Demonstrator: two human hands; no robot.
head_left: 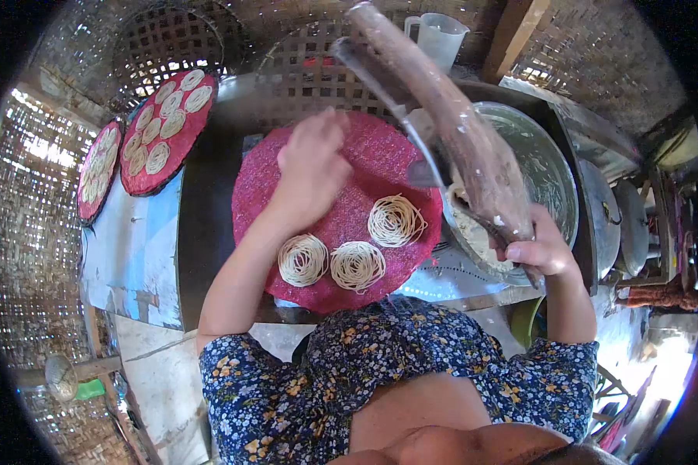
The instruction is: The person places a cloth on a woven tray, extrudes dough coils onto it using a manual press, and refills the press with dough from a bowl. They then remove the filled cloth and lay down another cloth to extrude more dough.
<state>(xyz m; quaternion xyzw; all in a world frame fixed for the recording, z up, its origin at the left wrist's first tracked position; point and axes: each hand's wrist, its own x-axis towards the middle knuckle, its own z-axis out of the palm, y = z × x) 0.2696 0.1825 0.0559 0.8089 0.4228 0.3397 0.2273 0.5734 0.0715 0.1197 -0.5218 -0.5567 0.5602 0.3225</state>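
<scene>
A round tray covered in pink-red cloth (pixel 364 178) lies in front of me, with several coils of pale noodle strands (pixel 357 266) on its near half. Over the tray's far left part is my left hand (pixel 316 163), blurred by motion, so its fingers cannot be made out. My right hand (pixel 540 244) grips the near end of a long wooden press (pixel 461 132), which slants up and away to the left. Beneath the press and to its right sits a large metal basin (pixel 549 155), with pale dough or flour (pixel 473 232) beside the press.
Two more red trays of noodle coils (pixel 167 132) (pixel 98 172) lean at the left. A clear plastic jug (pixel 439 40) stands behind the press. Metal lids (pixel 599 213) are at the right, and woven bamboo walls (pixel 43 256) surround the table.
</scene>
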